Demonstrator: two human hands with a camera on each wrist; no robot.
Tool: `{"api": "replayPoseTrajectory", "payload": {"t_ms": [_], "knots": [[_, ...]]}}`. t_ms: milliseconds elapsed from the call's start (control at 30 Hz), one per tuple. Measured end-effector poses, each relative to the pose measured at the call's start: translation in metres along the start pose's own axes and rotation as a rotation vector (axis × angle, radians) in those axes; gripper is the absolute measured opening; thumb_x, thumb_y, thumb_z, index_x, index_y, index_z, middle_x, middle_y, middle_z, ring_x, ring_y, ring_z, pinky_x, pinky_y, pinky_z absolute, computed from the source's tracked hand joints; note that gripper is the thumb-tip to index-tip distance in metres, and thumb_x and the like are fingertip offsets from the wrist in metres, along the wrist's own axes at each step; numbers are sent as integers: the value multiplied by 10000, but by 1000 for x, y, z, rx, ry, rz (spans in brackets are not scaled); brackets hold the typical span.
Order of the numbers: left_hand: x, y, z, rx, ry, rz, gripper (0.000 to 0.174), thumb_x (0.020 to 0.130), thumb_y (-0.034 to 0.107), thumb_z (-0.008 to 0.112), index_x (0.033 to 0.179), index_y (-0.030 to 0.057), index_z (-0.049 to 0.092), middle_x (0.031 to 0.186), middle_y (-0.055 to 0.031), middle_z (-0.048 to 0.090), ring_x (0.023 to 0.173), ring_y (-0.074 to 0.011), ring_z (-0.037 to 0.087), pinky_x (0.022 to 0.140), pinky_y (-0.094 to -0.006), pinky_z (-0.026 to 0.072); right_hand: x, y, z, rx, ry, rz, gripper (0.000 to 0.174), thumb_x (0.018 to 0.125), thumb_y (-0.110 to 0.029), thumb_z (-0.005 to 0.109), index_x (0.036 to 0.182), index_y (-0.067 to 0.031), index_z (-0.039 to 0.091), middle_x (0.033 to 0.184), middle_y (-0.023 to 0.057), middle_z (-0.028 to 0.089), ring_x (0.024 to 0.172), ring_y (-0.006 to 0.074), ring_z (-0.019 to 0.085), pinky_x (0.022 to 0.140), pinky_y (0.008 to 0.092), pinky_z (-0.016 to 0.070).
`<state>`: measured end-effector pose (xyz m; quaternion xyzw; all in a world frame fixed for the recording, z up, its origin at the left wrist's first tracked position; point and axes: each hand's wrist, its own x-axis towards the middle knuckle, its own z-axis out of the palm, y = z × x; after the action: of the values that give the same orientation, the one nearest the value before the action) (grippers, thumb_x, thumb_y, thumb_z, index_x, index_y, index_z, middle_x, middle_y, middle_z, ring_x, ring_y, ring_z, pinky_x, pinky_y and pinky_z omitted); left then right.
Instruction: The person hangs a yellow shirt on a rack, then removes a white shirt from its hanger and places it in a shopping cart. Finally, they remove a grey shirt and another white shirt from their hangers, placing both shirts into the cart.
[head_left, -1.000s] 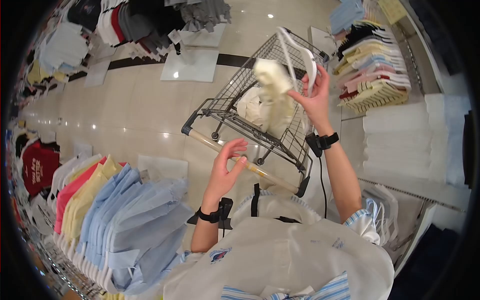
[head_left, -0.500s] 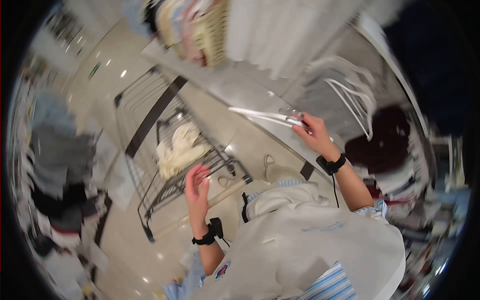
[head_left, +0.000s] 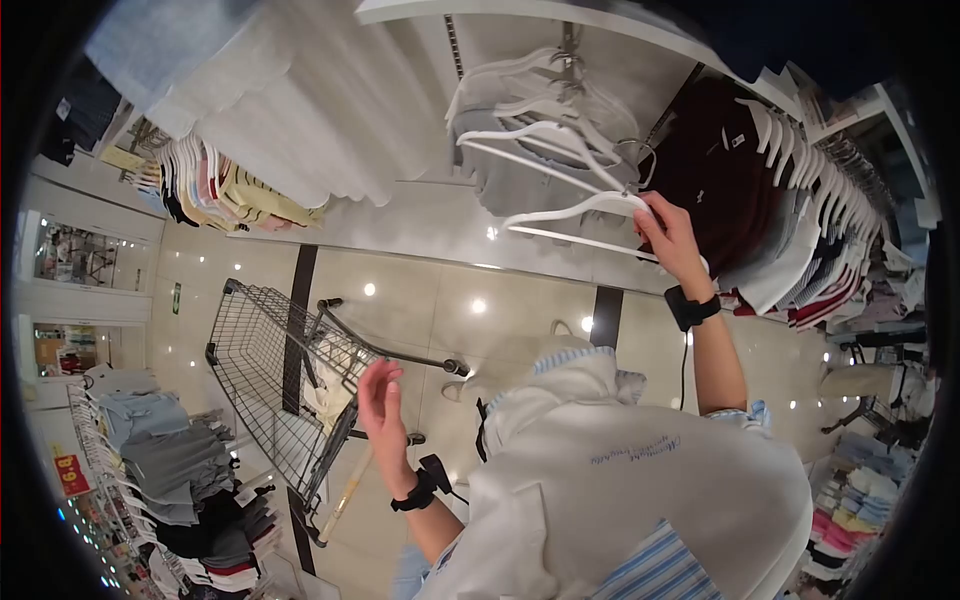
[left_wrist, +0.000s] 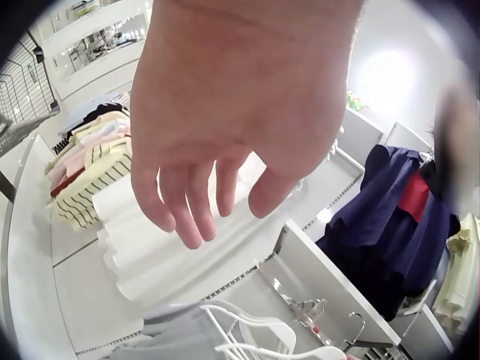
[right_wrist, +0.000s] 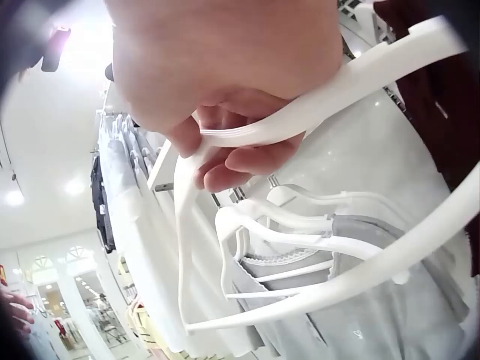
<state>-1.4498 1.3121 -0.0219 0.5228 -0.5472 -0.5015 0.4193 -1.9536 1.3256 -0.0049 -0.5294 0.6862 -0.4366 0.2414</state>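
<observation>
1. The right hand (head_left: 672, 238) was above and to the right of the shopping cart (head_left: 255, 365) in the head view. Its thumb and fingers were curled round 1 white hanger (right_wrist: 319, 111), near the hanger's top.
2. That hanger was well apart from the cart, to its upper right.
3. The left hand (head_left: 383, 405) appeared at the cart's right edge; the left wrist view showed it apart from the cart. Its fingers were slightly bent with gaps between them, and had hold of nothing.
4. A cream garment (head_left: 328, 392) lay inside the cart.
5. Grey garments (head_left: 483, 185) hung to the cart's upper right, with maroon garments (head_left: 715, 165) farther right.
6. White cloth (head_left: 330, 100) and a yellow striped garment (head_left: 262, 198) hung above the cart in the head view, the striped 1 nearer to it.
7. Grey and black clothes (head_left: 175, 475) hung to the cart's lower left.
</observation>
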Motion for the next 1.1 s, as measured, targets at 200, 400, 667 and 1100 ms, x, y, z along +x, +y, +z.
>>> {"api": "replayPoseTrajectory", "payload": {"t_ms": [200,400,667,1100], "knots": [[-16,46,128,-16,-130,-53,416,1033,57,595,1440,13,527,1312,-125,652,1179,-222,633,1078,-368,454,62,22,-1,82,115,-203,222,1014,-185,654,1134,0,679,856,155,702,748,253,702,707,339,534],[-33,64,159,37,-122,-63,424,1035,78,608,1445,11,525,1317,-123,649,1194,-230,629,1068,-371,467,105,23,15,80,174,-327,255,1009,-141,669,1184,45,675,845,141,712,759,192,714,700,317,536],[-67,53,153,68,87,-167,440,1022,45,587,1457,30,527,1304,-120,659,1197,-222,635,1052,-364,476,95,42,-52,79,9,-400,263,972,-176,695,1145,22,692,957,190,725,801,303,707,739,359,539],[88,31,174,41,-453,-22,404,1037,95,608,1432,49,541,1261,-98,665,1152,-203,635,1025,-360,491,-35,41,-120,194,561,-158,366,1087,-326,577,1163,32,586,798,7,541,685,61,461,593,222,349]]}}
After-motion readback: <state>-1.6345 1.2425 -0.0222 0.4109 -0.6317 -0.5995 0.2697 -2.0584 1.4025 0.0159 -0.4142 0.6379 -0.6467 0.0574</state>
